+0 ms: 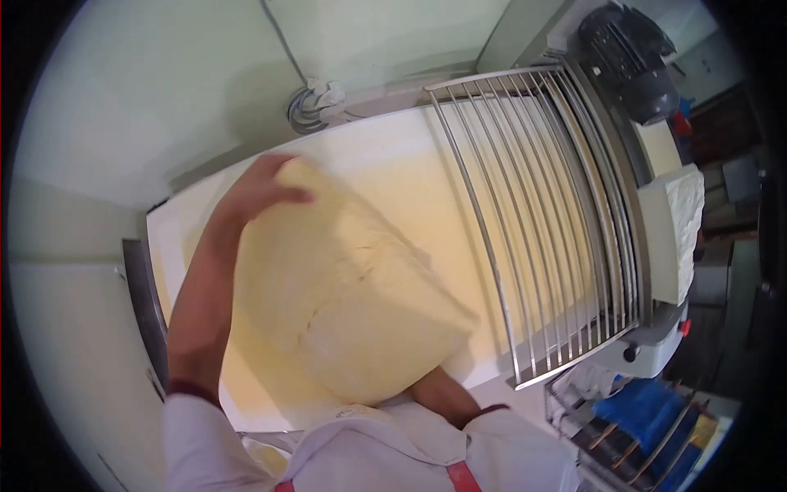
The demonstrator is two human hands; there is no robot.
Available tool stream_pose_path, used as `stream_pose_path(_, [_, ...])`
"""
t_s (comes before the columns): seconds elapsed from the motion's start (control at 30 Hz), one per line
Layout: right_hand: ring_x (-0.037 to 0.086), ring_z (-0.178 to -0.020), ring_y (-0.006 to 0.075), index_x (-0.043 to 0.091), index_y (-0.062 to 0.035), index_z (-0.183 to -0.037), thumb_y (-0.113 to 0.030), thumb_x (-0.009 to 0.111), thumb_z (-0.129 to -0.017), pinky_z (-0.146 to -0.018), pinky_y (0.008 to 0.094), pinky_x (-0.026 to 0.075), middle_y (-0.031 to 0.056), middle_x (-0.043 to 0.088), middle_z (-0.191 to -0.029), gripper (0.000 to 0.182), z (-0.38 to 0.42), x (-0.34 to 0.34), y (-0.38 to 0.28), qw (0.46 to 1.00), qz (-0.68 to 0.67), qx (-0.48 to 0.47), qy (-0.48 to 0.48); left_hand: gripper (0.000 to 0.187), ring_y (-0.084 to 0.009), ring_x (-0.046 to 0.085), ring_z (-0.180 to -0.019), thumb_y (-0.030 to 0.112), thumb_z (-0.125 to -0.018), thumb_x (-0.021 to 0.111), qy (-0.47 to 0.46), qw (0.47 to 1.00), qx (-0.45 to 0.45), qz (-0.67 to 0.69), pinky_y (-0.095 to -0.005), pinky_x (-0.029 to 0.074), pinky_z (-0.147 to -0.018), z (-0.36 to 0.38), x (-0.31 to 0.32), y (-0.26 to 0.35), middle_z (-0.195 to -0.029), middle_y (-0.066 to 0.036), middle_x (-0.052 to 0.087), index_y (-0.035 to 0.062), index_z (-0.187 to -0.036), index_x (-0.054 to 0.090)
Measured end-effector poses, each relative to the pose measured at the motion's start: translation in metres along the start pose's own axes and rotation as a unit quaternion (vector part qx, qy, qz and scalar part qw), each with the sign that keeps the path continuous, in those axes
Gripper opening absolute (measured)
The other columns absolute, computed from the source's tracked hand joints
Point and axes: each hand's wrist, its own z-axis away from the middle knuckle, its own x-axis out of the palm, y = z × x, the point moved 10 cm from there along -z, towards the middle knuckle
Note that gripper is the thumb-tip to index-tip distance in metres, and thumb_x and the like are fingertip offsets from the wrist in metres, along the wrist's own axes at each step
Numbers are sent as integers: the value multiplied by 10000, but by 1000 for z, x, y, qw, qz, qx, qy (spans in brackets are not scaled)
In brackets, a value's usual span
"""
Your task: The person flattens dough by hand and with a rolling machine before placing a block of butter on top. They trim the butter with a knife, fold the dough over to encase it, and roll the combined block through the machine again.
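Observation:
A large, thick slab of pale yellow dough (361, 279) lies at an angle over the belt, with a ragged crease across its top. At its far left corner is my left hand (266, 187), its thumb and fingers curled around the edge. My right forearm goes in under the near edge of the dough, and the hand itself is hidden beneath it. Under the dough runs the white belt (402, 176) of what looks like a dough sheeter, tinted yellow in places.
A barred metal guard (525, 221) arches over the belt's right part. Behind it stands a dark motor (631, 61). A whitish block (676, 234) sits beyond the guard. A coiled cable (307, 111) hangs by the wall. Lower right, a rack holds a blue item (648, 414).

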Motion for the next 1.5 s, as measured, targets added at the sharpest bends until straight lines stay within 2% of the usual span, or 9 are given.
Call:
stream_pose_path(0.07, [389,-1329,227,362,-46,-1436,-590,394,-958,-1103,378,305,133,413,-1441,724,38,9,-48,999,16,-32,-20,548,-158,547,-1079,147,-698,764,-42,975,123,-179,-301,438,-929,-34,49,45,-1120,-62,605,3,-1194,583])
stream_pose_path(0.2, [208,-1446,252,233,5,-1487,-462,382,-982,-1162,347,175,151,248,-1551,704,79,81,-161,835,507,-183,-113,484,-162,530,-1149,134,-825,695,7,972,181,152,-308,427,-974,-21,65,71,-1227,-74,593,20,-1271,543])
stream_pose_path(0.37, [290,-1406,253,261,19,-1470,-184,490,-961,-1133,337,239,176,324,-1502,594,-18,130,-196,681,704,-195,47,322,-134,581,-1011,161,-928,571,526,837,26,150,-274,453,-890,101,-53,-128,-1099,-70,635,-30,-1186,586])
stream_pose_path(0.47, [465,-1275,209,357,20,-1431,-92,531,-929,-1044,308,369,151,478,-1390,544,-86,116,-196,724,655,-209,49,382,-147,595,-995,207,-953,577,412,873,-116,234,-291,472,-873,93,-11,-231,-1114,-79,628,-47,-1236,552])
stream_pose_path(0.73, [537,-1162,191,476,20,-1352,28,530,-878,-984,285,411,139,553,-1302,477,-100,133,-179,761,602,-242,-8,460,-173,606,-1006,29,-845,683,482,843,-25,239,-295,502,-855,105,15,-139,-1136,-117,629,-44,-1272,526])
stream_pose_path(1.0, [563,-1094,223,454,24,-1344,-50,615,-878,-944,315,450,148,569,-1244,498,-97,132,-190,660,700,-215,171,519,-170,586,-1063,71,-816,725,423,842,-55,331,-296,493,-895,100,3,-189,-1183,-124,599,-18,-1279,509])
stream_pose_path(1.3, [542,-1121,252,461,4,-1299,-77,747,-767,-966,340,430,166,552,-1222,610,-98,147,-166,574,772,-246,119,436,-199,548,-1105,57,-798,724,483,875,22,-23,-339,453,-947,119,0,-128,-1161,-78,560,34,-1182,517])
stream_pose_path(1.4, [392,-1306,334,359,-12,-1397,-166,753,-770,-1102,419,298,218,413,-1393,756,-88,205,-133,283,848,-441,84,521,-202,508,-1176,66,-841,679,373,892,23,255,-342,407,-1009,104,8,-168,-1258,-87,529,36,-1310,455])
stream_pose_path(1.5, [158,-1431,370,259,-14,-1461,-418,658,-831,-1159,531,94,204,249,-1520,848,-148,222,14,203,920,-327,-72,584,-216,411,-1308,76,-902,616,344,836,88,418,-332,339,-1082,104,25,-178,-1410,-105,439,27,-1423,359])
